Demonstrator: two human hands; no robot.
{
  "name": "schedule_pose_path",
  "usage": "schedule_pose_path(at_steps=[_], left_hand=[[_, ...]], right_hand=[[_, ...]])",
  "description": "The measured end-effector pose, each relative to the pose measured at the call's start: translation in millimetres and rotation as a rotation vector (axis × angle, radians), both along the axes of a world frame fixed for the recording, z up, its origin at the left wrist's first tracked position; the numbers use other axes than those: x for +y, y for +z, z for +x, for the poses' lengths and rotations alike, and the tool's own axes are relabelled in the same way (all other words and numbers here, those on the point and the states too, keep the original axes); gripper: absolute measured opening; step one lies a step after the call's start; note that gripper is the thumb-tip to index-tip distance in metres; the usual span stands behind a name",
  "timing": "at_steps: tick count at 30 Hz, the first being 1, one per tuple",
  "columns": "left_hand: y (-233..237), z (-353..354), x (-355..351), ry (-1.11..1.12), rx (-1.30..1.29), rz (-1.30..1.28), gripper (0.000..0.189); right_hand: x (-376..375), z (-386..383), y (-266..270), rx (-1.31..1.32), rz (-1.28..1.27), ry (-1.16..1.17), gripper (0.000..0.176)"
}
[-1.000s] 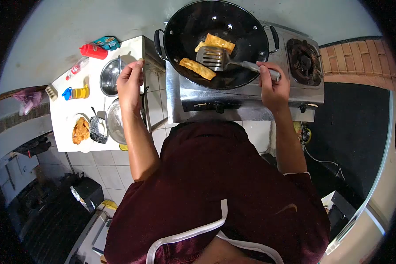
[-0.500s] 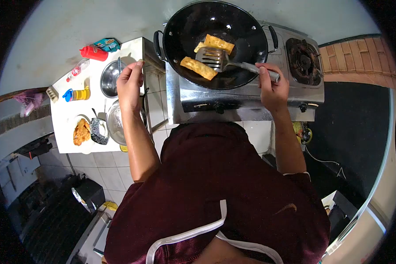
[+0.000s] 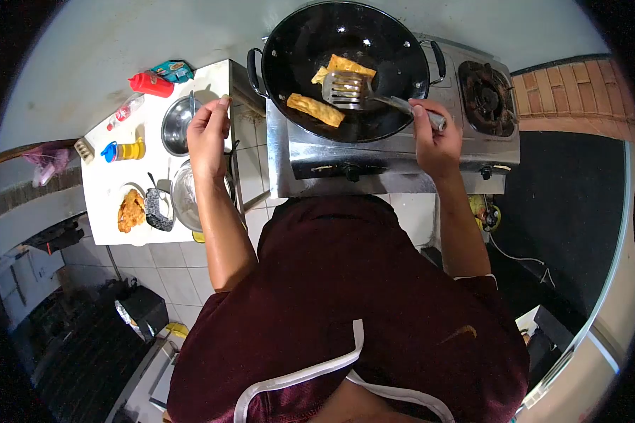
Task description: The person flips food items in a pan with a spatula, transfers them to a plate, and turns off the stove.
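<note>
My right hand [image 3: 437, 141] grips the handle of a slotted metal spatula [image 3: 348, 89] over a black two-handled wok [image 3: 395, 42]. The spatula head partly covers one golden-brown fried roll [image 3: 351, 65], which has another yellowish piece at its left end. Nearer me in the wok lies a second fried roll [image 3: 315, 111], apart from the spatula. Raised left of the wok, my left hand [image 3: 209, 134] has its fingers drawn together in a pinch, with nothing visible in them. It is beside a metal bowl [image 3: 174, 128] that has a utensil handle standing in it.
The wok stands on a steel gas stove [image 3: 395, 166], with a bare burner [image 3: 487, 99] at right. The white table [image 3: 106, 211] holds a red squeeze bottle [image 3: 152, 84], a yellow bottle with blue cap [image 3: 127, 151], a plate of fried food [image 3: 130, 211] and another bowl [image 3: 185, 197].
The spatula head has shifted right, away from the nearer roll, which now lies slightly farther left and is more uncovered. My left hand has stayed in place.
</note>
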State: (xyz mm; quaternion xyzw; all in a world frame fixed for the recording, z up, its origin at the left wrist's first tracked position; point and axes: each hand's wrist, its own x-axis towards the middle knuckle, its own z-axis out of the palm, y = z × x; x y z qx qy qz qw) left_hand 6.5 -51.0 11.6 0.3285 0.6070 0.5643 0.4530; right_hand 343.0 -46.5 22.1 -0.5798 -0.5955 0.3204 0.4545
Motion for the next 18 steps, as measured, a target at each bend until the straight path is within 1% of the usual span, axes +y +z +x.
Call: schedule_pose_path(at_steps=[1,3,4,6,7,9,10,12,13,15,18], left_hand=[[1.5,1.4,0.0,0.006,-0.007,-0.008,0.016],[1.8,0.8,-0.5,0.014,-0.012,-0.018,0.015],[0.4,-0.3,-0.6,0.007,-0.015,-0.013,0.015],[-0.1,0.7,-0.1,-0.004,-0.02,-0.005,0.015],[0.8,1.4,-0.1,0.001,-0.02,-0.013,0.015],[0.4,0.8,-1.1,0.006,-0.019,-0.027,0.015],[-1.2,-0.1,-0.6,-0.001,-0.017,-0.015,0.015],[-1.5,1.0,0.4,-0.012,-0.017,0.0,0.016],[0.1,1.8,0.3,-0.007,-0.017,-0.013,0.016],[0.7,1.8,-0.7,-0.001,-0.015,-0.03,0.016],[-0.3,1.9,0.6,0.004,-0.014,-0.028,0.017]], right_hand=[[-0.2,-0.1,0.8,0.0,0.002,0.0,0.014],[-2.4,-1.1,2.2,0.145,-0.079,0.015,0.014],[-2.3,-1.8,1.1,0.145,-0.081,0.015,0.014],[-0.2,-2.4,-1.0,0.002,0.081,0.027,0.014],[0.0,-2.4,0.3,0.002,0.083,0.027,0.014],[-2.1,-3.0,4.0,0.102,-0.044,0.017,0.013],[-1.9,-3.1,4.6,0.101,-0.046,0.016,0.013],[0.3,-2.6,5.3,-0.018,0.014,0.034,0.013],[2.0,-2.5,3.6,-0.018,0.015,0.033,0.013],[2.9,-2.5,-1.6,0.07,0.021,0.022,0.014],[2.8,-5.1,3.6,-0.001,-0.027,0.041,0.014]])
